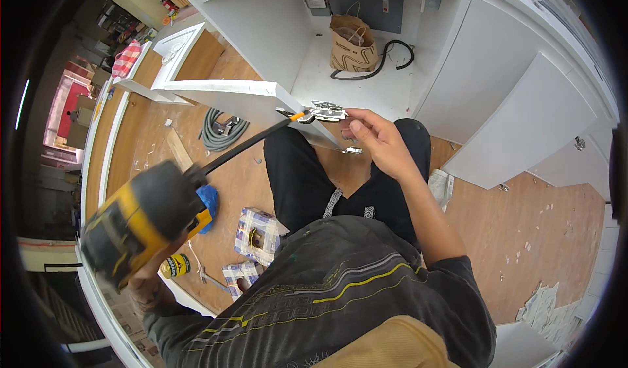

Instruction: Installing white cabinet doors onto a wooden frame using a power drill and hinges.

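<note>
My left hand (156, 258) is closed around the grip of a yellow-and-black cordless drill (140, 214), whose body hides most of the fingers. From it a long dark driver bit (248, 141) with an orange tip section reaches up to a silver cabinet hinge (325, 111). That hinge sits at the edge of a white cabinet door (229, 91) standing open in front of me. My right hand (379, 139) pinches the hinge's right end between thumb and fingers. Lower on the same door edge is a second hinge (353, 150).
Inside the white cabinet (314, 83) stand a brown paper bag (351, 47) and a black hose (356, 77). White panels (504, 129) lean at right. On the wooden floor lie a coiled grey hose (219, 132), a patterned box (252, 234), a yellow can (175, 266) and scraps.
</note>
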`<state>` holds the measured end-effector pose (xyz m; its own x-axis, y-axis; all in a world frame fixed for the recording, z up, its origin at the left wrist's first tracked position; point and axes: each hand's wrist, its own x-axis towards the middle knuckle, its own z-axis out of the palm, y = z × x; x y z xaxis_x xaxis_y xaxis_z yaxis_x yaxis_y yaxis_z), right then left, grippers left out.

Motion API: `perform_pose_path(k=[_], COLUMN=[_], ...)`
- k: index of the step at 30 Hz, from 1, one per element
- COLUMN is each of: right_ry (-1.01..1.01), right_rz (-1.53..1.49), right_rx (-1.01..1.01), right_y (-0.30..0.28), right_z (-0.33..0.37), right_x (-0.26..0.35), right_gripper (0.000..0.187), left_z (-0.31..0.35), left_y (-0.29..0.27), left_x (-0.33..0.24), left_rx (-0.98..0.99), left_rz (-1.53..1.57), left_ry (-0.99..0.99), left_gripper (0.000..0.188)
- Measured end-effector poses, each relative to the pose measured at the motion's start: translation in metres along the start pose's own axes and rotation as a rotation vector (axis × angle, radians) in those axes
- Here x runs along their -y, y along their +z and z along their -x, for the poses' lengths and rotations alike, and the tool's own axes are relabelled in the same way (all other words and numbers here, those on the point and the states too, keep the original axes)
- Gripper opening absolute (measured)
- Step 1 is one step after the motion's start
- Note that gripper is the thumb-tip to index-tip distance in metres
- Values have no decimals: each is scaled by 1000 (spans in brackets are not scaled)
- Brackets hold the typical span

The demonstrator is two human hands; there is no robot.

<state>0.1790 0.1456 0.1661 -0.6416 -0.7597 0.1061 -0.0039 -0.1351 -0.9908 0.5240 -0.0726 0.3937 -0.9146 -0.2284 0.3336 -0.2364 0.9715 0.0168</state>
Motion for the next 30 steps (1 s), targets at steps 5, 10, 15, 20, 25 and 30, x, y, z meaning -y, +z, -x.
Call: perform_pose_path(k=[5,10,15,20,25,30], right_ry=[-88,-53,-106,-118,-110,-138], right_rz=[-154,-127,-155,-183,-171,-221], right_rx=[-112,-75,-96,-94,-98,-71], right_y=[6,6,7,9,8,7], right_z=[-1,-6,-10,-13,-14,-16], right_x=[-3,-4,-13,-15,-14,-20], right_gripper=[30,26,25,24,24,23], left_z=[-78,-107,-123,-130,-133,-139], left_y=[8,12,20,17,11,9], left_x=[-38,-52,-58,-61,-61,-63], left_rx=[323,458,478,519,536,584], left_rz=[652,540,456,398,365,376], left_ry=[-435,-382,-279,-310,-336,-416], left_gripper=[32,40,37,38,38,39])
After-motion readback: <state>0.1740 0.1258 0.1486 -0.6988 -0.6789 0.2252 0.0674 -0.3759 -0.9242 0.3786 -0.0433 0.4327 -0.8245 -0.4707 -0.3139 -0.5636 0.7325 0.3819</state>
